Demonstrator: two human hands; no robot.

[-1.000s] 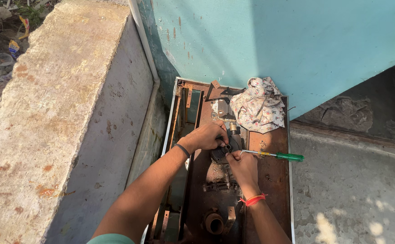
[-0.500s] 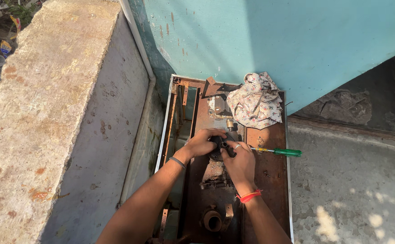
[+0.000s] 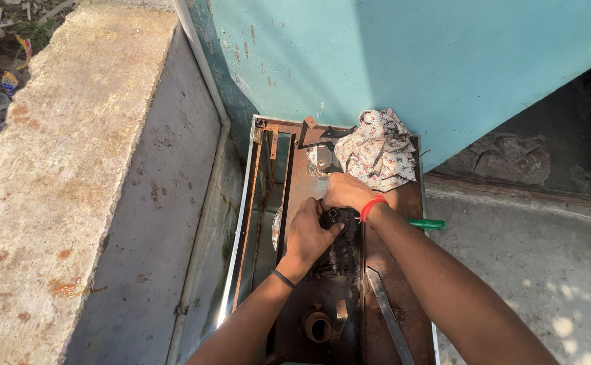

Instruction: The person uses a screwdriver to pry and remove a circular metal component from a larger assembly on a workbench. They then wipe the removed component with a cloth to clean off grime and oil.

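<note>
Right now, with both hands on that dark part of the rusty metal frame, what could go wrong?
1. The rusty brown metal frame has bare edges beside the left hand and right hand; a slip could scrape skin.
2. The green-handled screwdriver pokes out over the frame's edge by the right forearm and could be knocked off.
3. The flowered cloth lies bunched just past the right hand and might snag.

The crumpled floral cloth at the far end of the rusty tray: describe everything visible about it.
The floral cloth is a pale, soft-looking fabric printed with small reddish and dark flowers, bunched into a loose heap with deep folds. It lies at the far right corner of the rusty metal tray, close to the turquoise wall. The right hand lies just below its near edge; whether they touch is unclear.
</note>
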